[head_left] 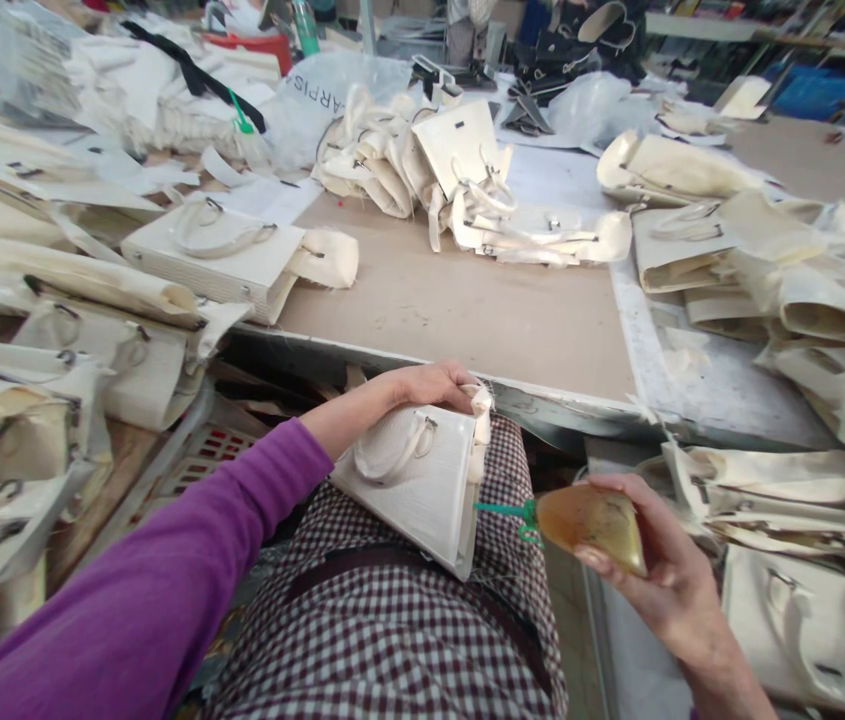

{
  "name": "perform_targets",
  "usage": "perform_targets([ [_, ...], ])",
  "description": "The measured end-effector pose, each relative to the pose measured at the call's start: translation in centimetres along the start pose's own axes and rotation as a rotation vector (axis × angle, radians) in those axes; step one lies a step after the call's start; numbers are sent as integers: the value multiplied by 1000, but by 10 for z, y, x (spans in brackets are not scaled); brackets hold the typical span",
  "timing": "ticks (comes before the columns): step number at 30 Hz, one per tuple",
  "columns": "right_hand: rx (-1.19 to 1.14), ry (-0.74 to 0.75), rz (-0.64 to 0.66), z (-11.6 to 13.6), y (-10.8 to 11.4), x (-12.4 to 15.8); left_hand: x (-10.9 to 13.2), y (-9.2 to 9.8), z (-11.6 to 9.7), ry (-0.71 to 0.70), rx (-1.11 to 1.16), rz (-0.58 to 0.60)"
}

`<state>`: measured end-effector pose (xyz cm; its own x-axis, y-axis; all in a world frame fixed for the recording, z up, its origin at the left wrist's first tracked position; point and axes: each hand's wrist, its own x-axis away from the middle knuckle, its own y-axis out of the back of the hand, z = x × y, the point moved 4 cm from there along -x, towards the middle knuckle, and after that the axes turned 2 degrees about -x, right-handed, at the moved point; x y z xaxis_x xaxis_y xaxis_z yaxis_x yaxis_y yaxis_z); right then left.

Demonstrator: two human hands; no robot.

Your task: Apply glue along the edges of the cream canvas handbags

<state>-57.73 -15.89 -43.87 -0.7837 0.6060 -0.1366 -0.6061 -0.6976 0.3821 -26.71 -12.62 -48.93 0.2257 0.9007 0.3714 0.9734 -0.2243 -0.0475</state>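
A cream handbag (422,480) with a looped handle lies on my lap, over a checked apron (362,640). My left hand (437,385) grips the bag's far edge, its fingertips partly hidden behind a frayed flap. In my right hand (662,570) is an amber glue bottle (593,525), held on its side with the fingers wrapped round it. Its thin green nozzle points left and its tip meets the bag's right edge; whether glue is flowing cannot be seen.
The brown worktable (452,300) has its edge just beyond my lap. A pile of cream bags (422,160) lies on it, with another stack (752,250) at right and a bag (219,250) at left. A red-and-white basket (216,445) stands below the left side.
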Motion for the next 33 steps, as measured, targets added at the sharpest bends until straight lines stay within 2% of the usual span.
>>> perform_targets([
  [3, 3, -69, 44, -2, 1, 4, 0, 0, 0, 1, 0, -1],
  [9, 29, -68, -176, 1, 8, 3, 0, -2, -2, 6, 4, 2],
  [16, 5, -40, -176, -1, -2, -5, -1, -1, 0, 2, 0, 12],
  [20, 19, -27, -135, -2, 0, -4, -2, -1, 0, -1, -6, 11],
  [27, -15, -66, 33, 0, 1, 6, -1, -1, -1, 1, -8, 5],
  [29, -34, -70, 6, -1, 1, 8, -1, -1, -1, 5, -6, 3],
  [33, -23, -63, -135, -1, 2, 6, 0, -3, -2, 16, 7, -3],
])
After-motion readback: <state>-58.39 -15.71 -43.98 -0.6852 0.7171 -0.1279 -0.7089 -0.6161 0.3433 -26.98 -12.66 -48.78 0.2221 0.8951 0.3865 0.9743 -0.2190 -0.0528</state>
